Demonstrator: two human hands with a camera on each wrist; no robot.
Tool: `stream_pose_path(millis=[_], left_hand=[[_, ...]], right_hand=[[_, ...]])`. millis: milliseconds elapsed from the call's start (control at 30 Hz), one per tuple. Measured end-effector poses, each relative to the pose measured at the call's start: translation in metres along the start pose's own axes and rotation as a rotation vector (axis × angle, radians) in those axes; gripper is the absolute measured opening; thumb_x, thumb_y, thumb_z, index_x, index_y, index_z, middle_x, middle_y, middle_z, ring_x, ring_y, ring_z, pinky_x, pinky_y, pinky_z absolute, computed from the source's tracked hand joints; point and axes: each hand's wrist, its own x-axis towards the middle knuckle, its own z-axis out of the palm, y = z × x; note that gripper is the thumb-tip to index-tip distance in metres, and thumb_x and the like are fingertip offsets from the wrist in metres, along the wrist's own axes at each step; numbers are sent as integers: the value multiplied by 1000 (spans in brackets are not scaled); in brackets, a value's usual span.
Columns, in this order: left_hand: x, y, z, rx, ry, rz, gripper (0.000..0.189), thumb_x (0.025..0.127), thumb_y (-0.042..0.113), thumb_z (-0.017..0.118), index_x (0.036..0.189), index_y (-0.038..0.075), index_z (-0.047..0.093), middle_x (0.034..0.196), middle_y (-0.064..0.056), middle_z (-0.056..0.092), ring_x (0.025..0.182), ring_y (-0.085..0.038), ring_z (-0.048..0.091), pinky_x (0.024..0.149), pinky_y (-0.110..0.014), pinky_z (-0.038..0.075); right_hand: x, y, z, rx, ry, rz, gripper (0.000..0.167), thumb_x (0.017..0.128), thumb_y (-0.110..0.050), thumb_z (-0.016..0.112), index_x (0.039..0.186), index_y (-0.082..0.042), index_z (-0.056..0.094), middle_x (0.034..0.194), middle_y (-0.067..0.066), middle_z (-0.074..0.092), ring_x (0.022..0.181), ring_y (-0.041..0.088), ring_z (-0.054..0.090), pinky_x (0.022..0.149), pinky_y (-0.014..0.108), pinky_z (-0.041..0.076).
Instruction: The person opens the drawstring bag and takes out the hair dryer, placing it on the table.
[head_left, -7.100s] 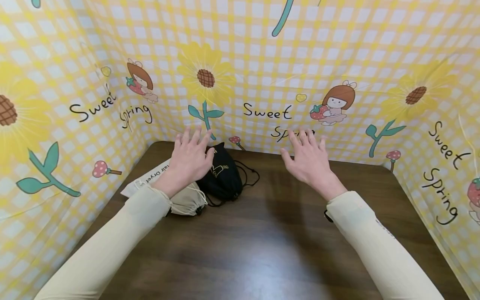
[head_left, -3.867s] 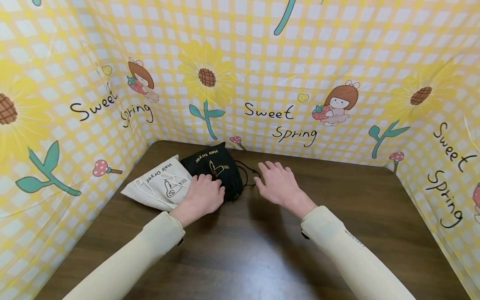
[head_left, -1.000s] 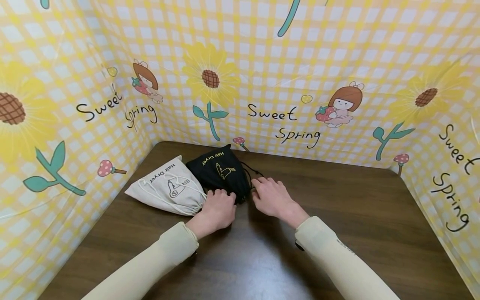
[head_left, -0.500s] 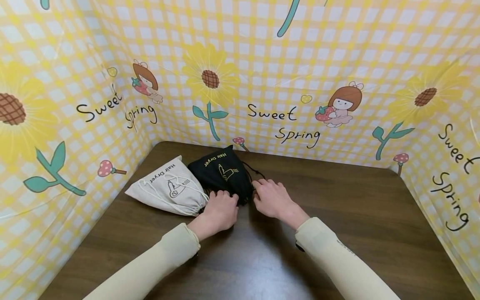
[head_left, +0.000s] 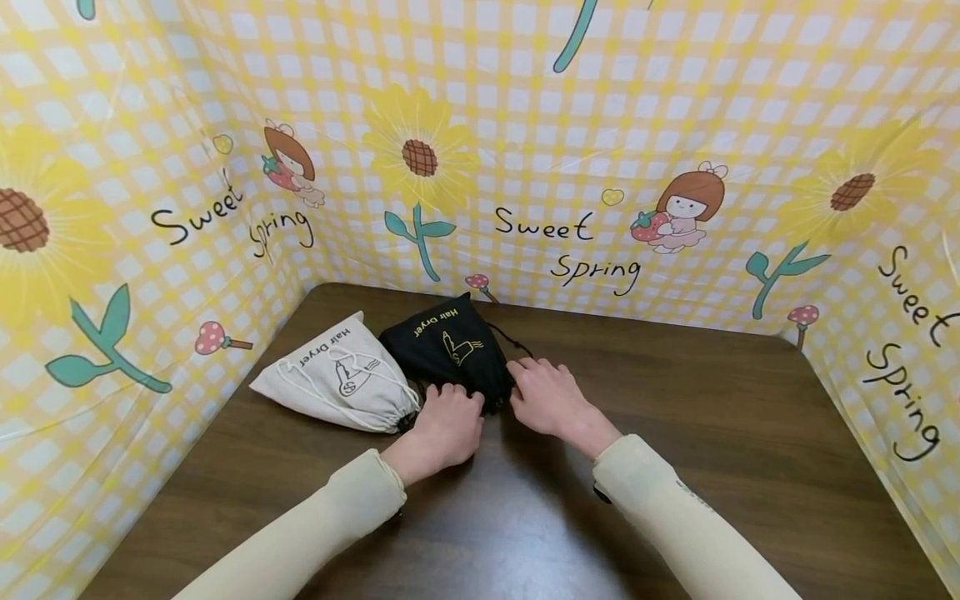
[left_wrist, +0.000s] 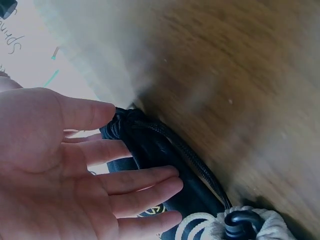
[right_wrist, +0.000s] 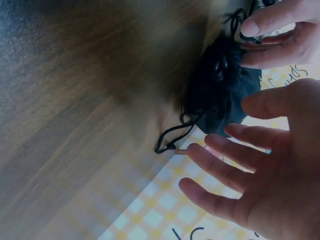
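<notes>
A black drawstring bag (head_left: 438,350) printed "Hair Dryer" in gold lies flat on the table, its gathered neck towards me. My left hand (head_left: 447,427) is at the near left side of that bag; in the left wrist view its fingers (left_wrist: 145,180) are nearly straight and lie against the black cloth. On the other side, my right hand (head_left: 551,396) has its fingers spread at the bag's right edge, and the thumb (right_wrist: 262,104) seems to touch the cloth. A beige drawstring bag (head_left: 337,375), also marked "Hair Dryer", lies to the left, its neck close to my left hand.
The dark wooden table (head_left: 675,400) stretches to the right and towards me. Yellow checked cloth (head_left: 525,125) with flowers and lettering walls off the back and both sides. A black cord loop (right_wrist: 167,142) trails from the black bag on the right hand's side.
Both hands have come down from above the table to the black bag. Over the last second the bag and my left hand have shifted slightly right and nearer; the beige bag has stayed.
</notes>
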Motion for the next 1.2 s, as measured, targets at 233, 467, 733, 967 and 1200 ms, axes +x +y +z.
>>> stream_pose_path(millis=[233, 467, 733, 967, 1200], left_hand=[[0, 4, 1, 9, 25, 13, 29, 105, 31, 63, 120, 7, 69, 115, -21, 68, 110, -40, 62, 97, -58, 47], [0, 8, 0, 16, -1, 18, 29, 106, 32, 62, 120, 8, 69, 115, -21, 68, 110, -39, 62, 97, -56, 47], [0, 12, 1, 18, 3, 30, 30, 105, 33, 62, 120, 7, 70, 114, -21, 68, 109, -39, 63, 96, -56, 48], [1, 12, 2, 26, 7, 31, 30, 106, 33, 62, 119, 7, 70, 113, -21, 69, 109, -39, 63, 95, -56, 49], [-1, 14, 1, 21, 14, 43, 29, 105, 33, 63, 118, 7, 70, 112, -20, 69, 108, -39, 63, 95, -55, 49]], right_hand=[[0, 4, 2, 0, 5, 5, 45, 105, -19, 60, 147, -4, 59, 142, 14, 64, 124, 37, 61, 96, 58, 50], [0, 5, 4, 15, 16, 5, 43, 104, -18, 61, 145, -4, 60, 141, 13, 65, 122, 37, 62, 95, 58, 51], [-1, 6, 6, 4, 36, 2, 40, 103, -18, 61, 141, -4, 63, 136, 12, 67, 117, 37, 64, 89, 56, 52], [-1, 7, 5, -2, 51, 5, 38, 103, -17, 62, 138, -4, 65, 130, 12, 70, 112, 36, 66, 86, 56, 52], [-3, 8, 6, 2, 56, -3, 34, 102, -16, 63, 133, -4, 67, 124, 11, 72, 105, 36, 68, 84, 56, 52]])
